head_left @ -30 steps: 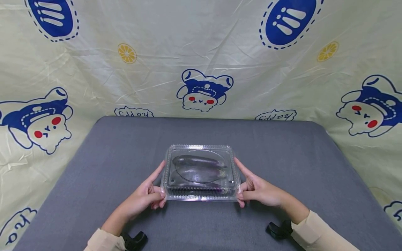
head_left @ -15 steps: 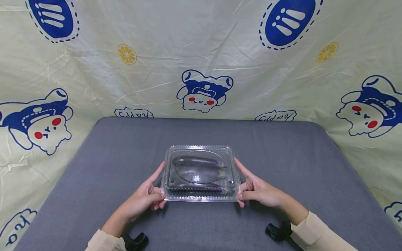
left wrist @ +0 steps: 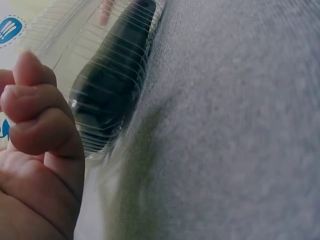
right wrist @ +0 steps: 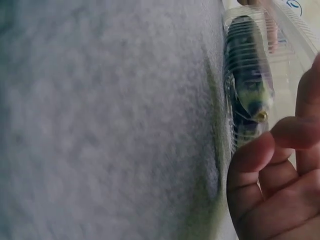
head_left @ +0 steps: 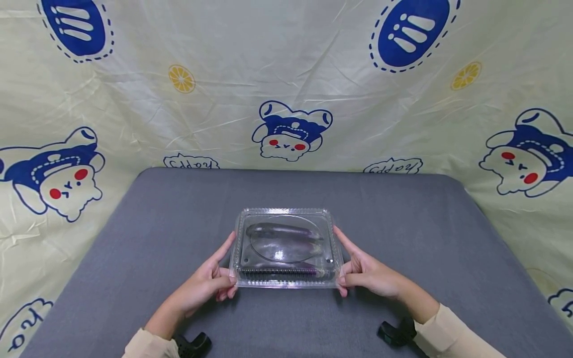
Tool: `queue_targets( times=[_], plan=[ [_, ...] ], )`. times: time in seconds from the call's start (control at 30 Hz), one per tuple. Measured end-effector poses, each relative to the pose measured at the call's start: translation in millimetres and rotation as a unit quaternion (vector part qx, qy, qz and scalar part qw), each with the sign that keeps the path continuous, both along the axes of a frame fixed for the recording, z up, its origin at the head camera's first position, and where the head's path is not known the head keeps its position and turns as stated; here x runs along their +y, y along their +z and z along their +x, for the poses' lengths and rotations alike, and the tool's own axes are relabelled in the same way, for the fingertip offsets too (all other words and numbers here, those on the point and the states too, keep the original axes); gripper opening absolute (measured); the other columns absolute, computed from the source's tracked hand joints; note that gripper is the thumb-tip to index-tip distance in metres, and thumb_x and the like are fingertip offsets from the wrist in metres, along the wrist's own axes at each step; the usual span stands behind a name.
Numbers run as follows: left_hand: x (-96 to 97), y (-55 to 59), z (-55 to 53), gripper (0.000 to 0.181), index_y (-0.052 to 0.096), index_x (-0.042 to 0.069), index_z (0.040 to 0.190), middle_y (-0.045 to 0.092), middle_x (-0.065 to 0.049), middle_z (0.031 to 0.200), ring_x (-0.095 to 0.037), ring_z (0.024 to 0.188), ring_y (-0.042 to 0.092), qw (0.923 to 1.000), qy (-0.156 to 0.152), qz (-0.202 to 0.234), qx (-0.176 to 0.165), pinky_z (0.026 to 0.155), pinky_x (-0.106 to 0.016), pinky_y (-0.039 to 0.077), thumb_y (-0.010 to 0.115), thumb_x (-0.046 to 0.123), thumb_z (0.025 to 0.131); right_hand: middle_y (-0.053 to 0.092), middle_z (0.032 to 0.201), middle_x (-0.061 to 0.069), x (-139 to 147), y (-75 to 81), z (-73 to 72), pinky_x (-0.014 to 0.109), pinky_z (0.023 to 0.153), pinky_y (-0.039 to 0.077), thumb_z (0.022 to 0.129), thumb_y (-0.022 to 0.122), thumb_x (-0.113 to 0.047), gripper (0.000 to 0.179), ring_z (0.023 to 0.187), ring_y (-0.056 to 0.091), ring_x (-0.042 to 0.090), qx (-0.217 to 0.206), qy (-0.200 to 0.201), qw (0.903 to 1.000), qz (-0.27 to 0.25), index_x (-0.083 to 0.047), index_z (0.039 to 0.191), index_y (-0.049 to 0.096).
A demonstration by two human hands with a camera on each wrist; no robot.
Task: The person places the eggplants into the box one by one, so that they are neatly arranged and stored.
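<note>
A clear plastic clamshell box (head_left: 286, 284) with a ribbed front wall lies closed on the grey table. Through its lid show dark purple eggplants (head_left: 284, 248), lying lengthwise. My left hand (head_left: 201, 283) grips the box's left side, thumb at the near corner and index finger stretched along the edge. On the opposite side my right hand (head_left: 376, 273) holds it the same way. In the left wrist view, one dark eggplant (left wrist: 112, 75) shows behind the ribbed wall, beside curled fingers. The right wrist view shows an eggplant (right wrist: 245, 60) with its paler stem end toward that hand.
The grey cloth-covered table (head_left: 286, 323) reaches back to a pale curtain (head_left: 224, 114) printed with cartoon bears and orange slices. Black wrist devices (head_left: 194, 344) sit at both cream sleeves (head_left: 149, 345).
</note>
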State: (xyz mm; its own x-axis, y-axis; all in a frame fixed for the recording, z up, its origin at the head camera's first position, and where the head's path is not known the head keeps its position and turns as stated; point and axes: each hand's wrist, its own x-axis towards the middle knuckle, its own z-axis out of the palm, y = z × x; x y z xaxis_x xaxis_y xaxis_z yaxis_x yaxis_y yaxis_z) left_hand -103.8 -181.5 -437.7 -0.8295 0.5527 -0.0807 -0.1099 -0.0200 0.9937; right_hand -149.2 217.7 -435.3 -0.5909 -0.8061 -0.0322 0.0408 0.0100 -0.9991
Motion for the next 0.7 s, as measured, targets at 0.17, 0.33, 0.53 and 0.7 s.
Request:
queue_targets(
  times=[0.17, 0.33, 0.53, 0.7],
  plan=[
    [-0.2, -1.7, -0.3, 0.092, -0.010, 0.032, 0.159, 0.064, 0.000, 0.069, -0.007, 0.056, 0.054, 1.0000, -0.007, -0.003, 0.003, 0.053, -0.021, 0.045, 0.052, 0.002, 0.098, 0.071, 0.081, 0.006, 1.2, 0.3, -0.5, 0.025, 0.066, 0.053, 0.097, 0.054, 0.002, 0.102, 0.077, 0.069, 0.013, 0.007, -0.001, 0.9999, 0.014, -0.032, 0.156, -0.022],
    [-1.1, -1.1, -0.1, 0.090, -0.010, 0.030, 0.160, 0.065, -0.002, 0.070, -0.008, 0.056, 0.055, 1.0000, -0.006, -0.001, 0.007, 0.053, -0.021, 0.046, 0.050, 0.001, 0.098, 0.071, 0.082, 0.006, 1.1, -0.1, -0.4, 0.026, 0.071, 0.054, 0.097, 0.054, 0.002, 0.101, 0.078, 0.069, 0.013, 0.010, -0.006, 0.9996, 0.026, -0.033, 0.156, -0.020],
    [-0.4, -1.8, 1.6, 0.090, -0.006, 0.028, 0.160, 0.065, 0.000, 0.068, -0.007, 0.055, 0.055, 0.9999, 0.007, 0.000, 0.012, 0.051, -0.020, 0.045, 0.052, 0.001, 0.098, 0.073, 0.082, 0.006, 0.2, -0.5, -0.5, 0.026, 0.071, 0.053, 0.097, 0.054, 0.001, 0.101, 0.079, 0.071, 0.015, 0.010, -0.011, 0.9994, 0.031, -0.033, 0.156, -0.020],
    [1.5, -2.1, 2.3, 0.091, -0.005, 0.028, 0.161, 0.064, 0.001, 0.066, -0.007, 0.055, 0.055, 0.9997, 0.021, 0.009, 0.006, 0.051, -0.019, 0.045, 0.053, -0.001, 0.096, 0.073, 0.083, 0.007, 0.4, -1.0, -1.2, 0.025, 0.072, 0.054, 0.096, 0.054, 0.004, 0.102, 0.080, 0.071, 0.016, 0.008, -0.007, 0.9998, 0.019, -0.031, 0.156, -0.021]
  ],
)
